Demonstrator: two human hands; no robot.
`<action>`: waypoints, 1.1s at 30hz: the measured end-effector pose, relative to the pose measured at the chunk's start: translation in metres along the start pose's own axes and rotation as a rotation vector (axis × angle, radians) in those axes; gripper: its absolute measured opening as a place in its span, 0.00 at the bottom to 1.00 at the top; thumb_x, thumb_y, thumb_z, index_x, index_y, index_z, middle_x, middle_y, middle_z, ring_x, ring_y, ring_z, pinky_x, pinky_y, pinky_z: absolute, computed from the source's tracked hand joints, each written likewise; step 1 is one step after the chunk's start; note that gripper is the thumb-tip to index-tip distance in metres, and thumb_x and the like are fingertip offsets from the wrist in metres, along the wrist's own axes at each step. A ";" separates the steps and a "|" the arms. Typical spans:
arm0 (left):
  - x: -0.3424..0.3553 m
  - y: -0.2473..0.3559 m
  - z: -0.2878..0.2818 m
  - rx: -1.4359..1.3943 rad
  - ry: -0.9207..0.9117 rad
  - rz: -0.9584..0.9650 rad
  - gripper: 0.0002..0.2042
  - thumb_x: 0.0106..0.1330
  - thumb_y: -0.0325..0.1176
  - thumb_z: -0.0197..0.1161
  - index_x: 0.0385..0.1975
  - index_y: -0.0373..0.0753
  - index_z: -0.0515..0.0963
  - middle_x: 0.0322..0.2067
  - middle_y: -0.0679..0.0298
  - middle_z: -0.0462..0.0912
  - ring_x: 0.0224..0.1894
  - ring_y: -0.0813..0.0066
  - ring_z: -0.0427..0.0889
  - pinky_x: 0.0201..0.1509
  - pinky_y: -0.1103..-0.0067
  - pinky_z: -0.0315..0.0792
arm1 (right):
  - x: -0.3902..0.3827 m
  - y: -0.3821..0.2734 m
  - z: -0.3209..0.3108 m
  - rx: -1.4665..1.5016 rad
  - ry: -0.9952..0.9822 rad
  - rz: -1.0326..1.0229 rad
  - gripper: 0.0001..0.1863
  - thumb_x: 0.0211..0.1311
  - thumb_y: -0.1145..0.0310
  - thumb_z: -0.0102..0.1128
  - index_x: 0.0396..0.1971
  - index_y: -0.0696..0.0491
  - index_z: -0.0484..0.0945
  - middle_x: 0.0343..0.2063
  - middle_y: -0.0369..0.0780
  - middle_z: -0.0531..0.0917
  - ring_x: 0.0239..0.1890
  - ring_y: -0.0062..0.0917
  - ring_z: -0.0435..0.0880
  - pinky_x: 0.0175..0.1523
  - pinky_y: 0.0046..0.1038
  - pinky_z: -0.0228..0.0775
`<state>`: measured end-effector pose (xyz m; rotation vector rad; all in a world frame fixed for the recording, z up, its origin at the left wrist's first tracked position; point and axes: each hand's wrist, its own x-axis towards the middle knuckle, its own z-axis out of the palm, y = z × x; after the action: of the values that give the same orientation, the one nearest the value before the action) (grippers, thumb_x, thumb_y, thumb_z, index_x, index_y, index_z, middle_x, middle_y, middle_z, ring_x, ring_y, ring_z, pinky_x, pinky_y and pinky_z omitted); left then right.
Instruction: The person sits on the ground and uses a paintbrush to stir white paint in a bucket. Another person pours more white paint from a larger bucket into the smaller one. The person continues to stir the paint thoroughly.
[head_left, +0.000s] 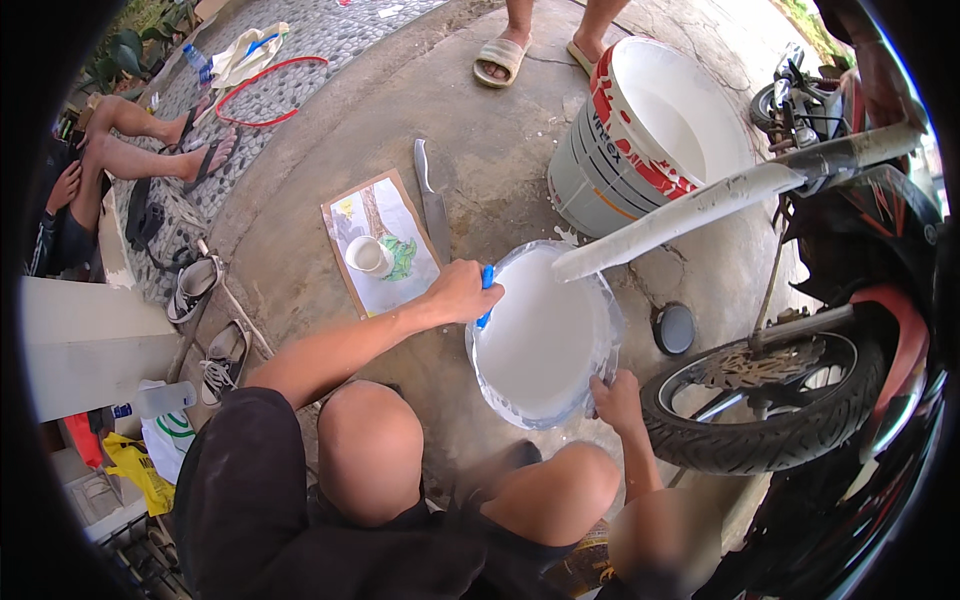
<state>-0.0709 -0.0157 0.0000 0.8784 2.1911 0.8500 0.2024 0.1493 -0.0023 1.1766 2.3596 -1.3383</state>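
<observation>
Between my knees and the large paint bucket, a round white pail (pixel 540 345) holds white paint, its rim smeared with it. My left hand (pixel 463 293) is closed at the pail's left rim around a slim blue handle (pixel 486 297); what the handle belongs to is hidden. At the lower right, my right hand (pixel 614 400) grips the pail's rim. A long paint-coated stick (pixel 690 220) slants in from the right, its tip over the pail's paint. Another person's hand (pixel 885 100) is near the stick's far end.
A large paint bucket (pixel 570 180) stands beyond the pail. Left of it lie a knife (pixel 432 195) and a drawing board (pixel 345 270) bearing a white cup (pixel 369 257). A motorbike wheel (pixel 760 400) and dark round lid (pixel 675 329) are on the right. Other people's feet (pixel 500 62) are ahead.
</observation>
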 end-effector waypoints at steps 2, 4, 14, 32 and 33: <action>-0.006 -0.014 0.004 -0.005 -0.001 -0.034 0.19 0.51 0.38 0.56 0.07 0.27 0.68 0.09 0.44 0.68 0.14 0.47 0.69 0.24 0.61 0.67 | -0.001 0.007 0.008 0.017 0.004 -0.003 0.13 0.55 0.72 0.52 0.17 0.66 0.73 0.08 0.41 0.74 0.09 0.24 0.76 0.16 0.27 0.67; -0.011 -0.018 0.002 -0.021 -0.012 -0.082 0.19 0.51 0.38 0.57 0.07 0.27 0.68 0.10 0.44 0.68 0.14 0.47 0.68 0.25 0.61 0.66 | -0.005 0.003 0.009 0.039 -0.016 0.018 0.14 0.56 0.72 0.52 0.16 0.65 0.73 0.07 0.39 0.74 0.09 0.23 0.76 0.15 0.26 0.66; -0.048 -0.024 -0.023 -0.115 -0.014 -0.286 0.17 0.50 0.38 0.56 0.09 0.29 0.68 0.11 0.44 0.70 0.16 0.46 0.69 0.27 0.60 0.67 | -0.024 -0.061 0.012 0.044 -0.232 0.117 0.13 0.56 0.71 0.53 0.18 0.65 0.75 0.09 0.40 0.76 0.12 0.22 0.76 0.18 0.28 0.66; -0.208 0.088 -0.226 -0.321 0.404 -0.480 0.11 0.49 0.34 0.56 0.14 0.32 0.73 0.11 0.47 0.71 0.16 0.46 0.72 0.24 0.64 0.69 | -0.119 -0.316 -0.081 -0.303 -0.395 -0.223 0.09 0.54 0.72 0.56 0.25 0.64 0.77 0.15 0.47 0.79 0.18 0.34 0.81 0.25 0.31 0.69; -0.222 0.103 -0.242 -0.340 0.432 -0.485 0.11 0.50 0.34 0.56 0.15 0.32 0.74 0.11 0.47 0.71 0.16 0.46 0.73 0.24 0.64 0.69 | -0.129 -0.347 -0.093 -0.332 -0.423 -0.197 0.09 0.54 0.72 0.56 0.25 0.64 0.77 0.15 0.47 0.79 0.18 0.34 0.81 0.26 0.31 0.69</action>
<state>-0.0819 -0.2033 0.2881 -0.0159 2.3619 1.1867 0.0608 0.0548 0.3399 0.5213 2.2984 -1.0587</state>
